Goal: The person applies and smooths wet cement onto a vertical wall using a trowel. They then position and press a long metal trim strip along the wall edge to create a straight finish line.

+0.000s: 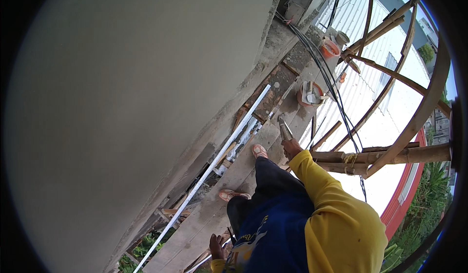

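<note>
My right hand (292, 149), at the end of a yellow sleeve, is closed around the handle of a trowel (285, 129). Its greyish blade appears narrow and edge-on, pointing away over the scaffold planks (265, 135). Low in the view, my left hand (216, 246) hangs beside my dark trousers, fingers apart and nothing visible in them. Ahead of the trowel, an orange bucket (301, 98) holds grey material and tools. A long pale straight bar (202, 179) lies diagonally between the planks and a smooth grey wall (131, 102).
Black cables (327, 68) run past a second orange bucket (330, 49). Bamboo poles (390, 157) frame the right side, above a bright corrugated roof (358, 107). Gaps beside the planks show debris and green plants (145, 244) below. My feet in pinkish shoes (259, 150) stand on the planks.
</note>
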`<act>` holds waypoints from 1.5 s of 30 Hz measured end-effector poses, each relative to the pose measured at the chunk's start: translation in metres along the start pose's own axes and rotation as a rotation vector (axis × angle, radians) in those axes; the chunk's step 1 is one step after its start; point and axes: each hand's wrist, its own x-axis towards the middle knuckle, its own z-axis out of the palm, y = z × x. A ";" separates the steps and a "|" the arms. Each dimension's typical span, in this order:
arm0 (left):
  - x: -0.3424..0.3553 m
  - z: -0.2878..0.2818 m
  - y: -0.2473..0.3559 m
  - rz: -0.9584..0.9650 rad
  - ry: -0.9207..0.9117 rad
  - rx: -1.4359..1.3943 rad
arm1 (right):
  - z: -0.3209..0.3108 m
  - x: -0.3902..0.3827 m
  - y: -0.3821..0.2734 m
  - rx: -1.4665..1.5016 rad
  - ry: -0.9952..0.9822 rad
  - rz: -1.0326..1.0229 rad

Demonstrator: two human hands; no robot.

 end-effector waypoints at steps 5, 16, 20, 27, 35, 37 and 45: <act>0.001 0.067 0.037 -0.116 0.072 0.151 | -0.066 0.091 -0.099 -0.166 0.375 -0.411; -0.014 0.233 0.076 0.092 -0.043 0.432 | -0.152 0.333 -0.402 -0.012 0.410 -0.751; -0.044 0.253 0.094 0.083 -0.054 0.605 | -0.123 0.331 -0.399 -0.140 0.262 -0.924; -0.056 0.250 0.094 0.038 -0.167 1.272 | -0.087 0.191 -0.180 -0.423 0.027 -0.853; -0.008 0.165 0.116 0.058 -0.422 1.489 | -0.047 0.000 0.024 -1.016 -0.800 -0.546; 0.008 0.139 0.131 0.014 -0.422 1.441 | -0.022 0.030 0.014 -0.553 -0.740 -0.341; 0.155 0.103 0.091 0.390 0.241 0.861 | 0.124 0.294 0.041 -0.813 -0.327 -0.723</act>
